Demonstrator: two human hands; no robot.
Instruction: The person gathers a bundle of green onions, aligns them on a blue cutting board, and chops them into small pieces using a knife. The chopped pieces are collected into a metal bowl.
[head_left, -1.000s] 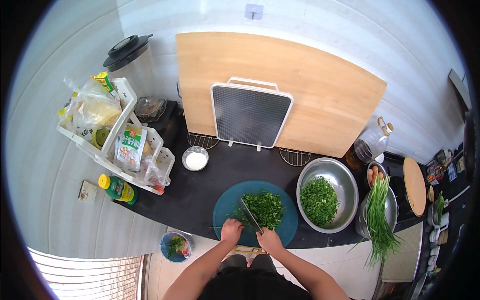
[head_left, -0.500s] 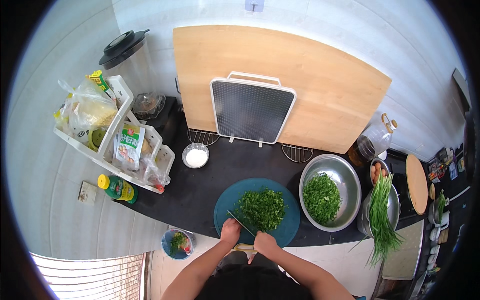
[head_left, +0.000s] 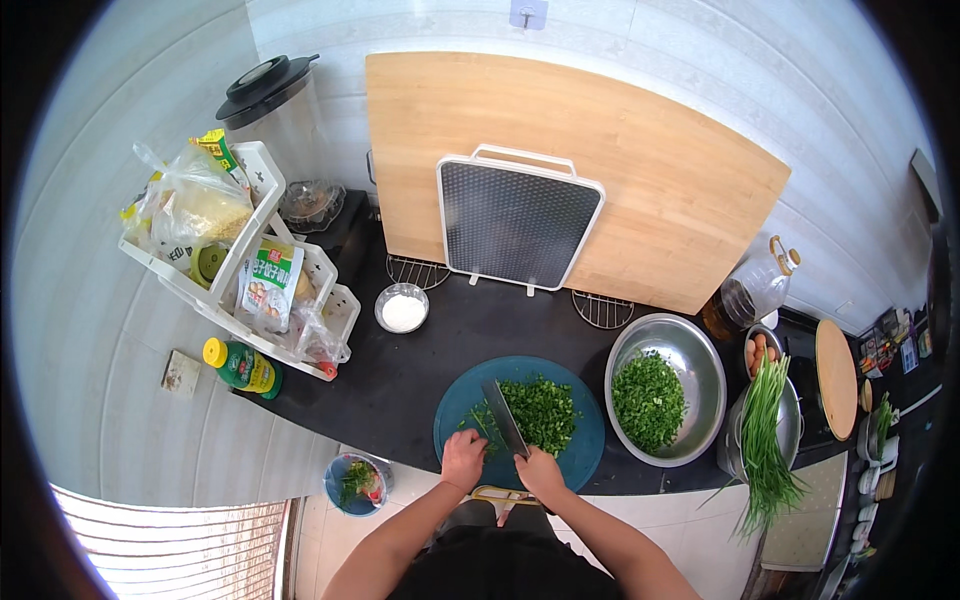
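On a round blue-green cutting board (head_left: pixel 455 400) lies a heap of chopped green chives (head_left: pixel 542 412), with looser pieces to its left. My right hand (head_left: pixel 539 473) is closed round the handle of a kitchen knife (head_left: pixel 505 420). Its broad blade points away from me, between the heap and the loose pieces. At the board's near left edge is my left hand (head_left: pixel 463 460), its fingers bent together beside the loose greens; what is under them is hidden. Right of the board, a steel bowl (head_left: pixel 707 385) holds more chopped greens (head_left: pixel 648 402).
Long uncut chives (head_left: pixel 766 430) hang over a steel pot at the right. A small bowl of white powder (head_left: pixel 403 312) stands behind the board. White baskets (head_left: pixel 262 165) and a green bottle (head_left: pixel 243 367) are at the left. A bin (head_left: pixel 358 484) stands below the counter.
The knife has swung upright and its blade now stands left of the heap, away from my left hand. My left hand has come off the blade. The whole view has shifted slightly.
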